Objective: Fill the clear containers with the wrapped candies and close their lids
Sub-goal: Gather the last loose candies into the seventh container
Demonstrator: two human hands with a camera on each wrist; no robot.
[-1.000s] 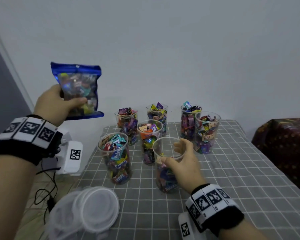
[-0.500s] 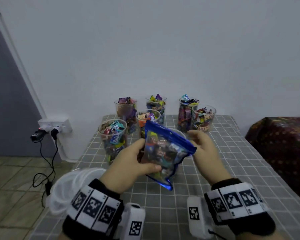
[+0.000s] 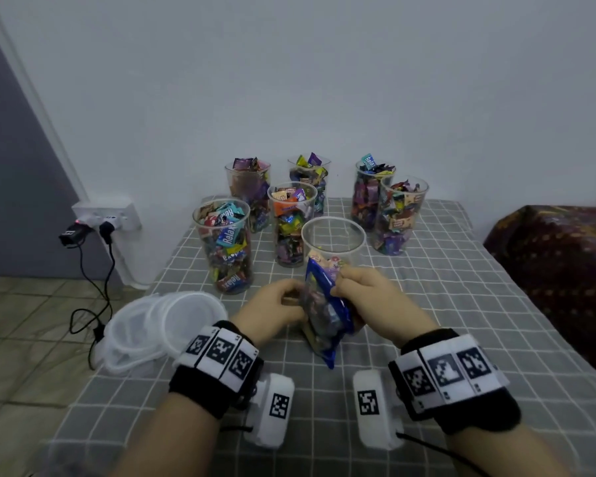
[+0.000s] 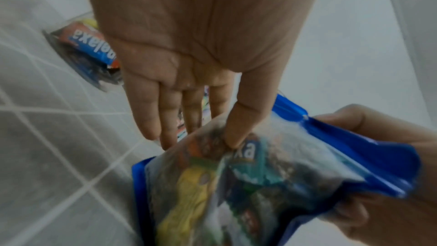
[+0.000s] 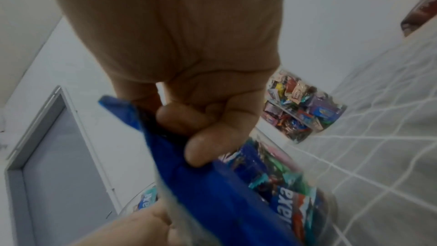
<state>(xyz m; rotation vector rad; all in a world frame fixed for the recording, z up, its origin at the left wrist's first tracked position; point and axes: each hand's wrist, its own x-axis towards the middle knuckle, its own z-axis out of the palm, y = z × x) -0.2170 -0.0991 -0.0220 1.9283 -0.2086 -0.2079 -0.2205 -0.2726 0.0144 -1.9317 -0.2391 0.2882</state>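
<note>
Two hands on one candy bag

Both hands hold the blue candy bag [image 3: 326,315] over the checked tablecloth [image 3: 461,304], just in front of the near clear container [image 3: 333,241]. Bag's long axis runs 12 to 6 o'clock in the head view, top edge toward 12. Left hand [image 3: 272,313] pinches its clear face, thumb [image 4: 238,130] pressing, fingers nearly straight. Right hand [image 3: 369,294] curls around the blue top edge. Six filled containers [image 3: 226,242] stand from 10 to 1 o'clock; loose lids [image 3: 162,328] lie at 9.

Filled cups [image 3: 291,223] crowding behind; right tablecloth [image 3: 461,287] bare.
</note>
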